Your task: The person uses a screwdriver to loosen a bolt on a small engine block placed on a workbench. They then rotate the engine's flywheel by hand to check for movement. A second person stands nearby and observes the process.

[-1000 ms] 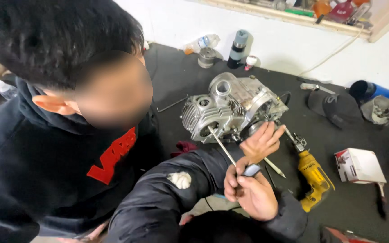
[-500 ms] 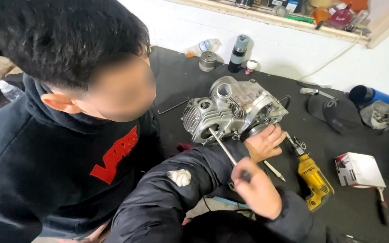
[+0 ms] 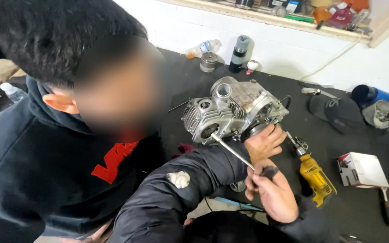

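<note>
Fingers of right hand (image 3: 273, 198): clamped round dark handle of long driver (image 3: 230, 150), tip at silver engine (image 3: 230, 112) on black bench (image 3: 361, 211). Left hand (image 3: 264, 143) against casing, grip unclear. Looks heavy, rigid, oily; best held by cast edges.

Silver engine (image 3: 230, 112), yellow drill (image 3: 317, 179), black mat (image 3: 329, 139)
</note>
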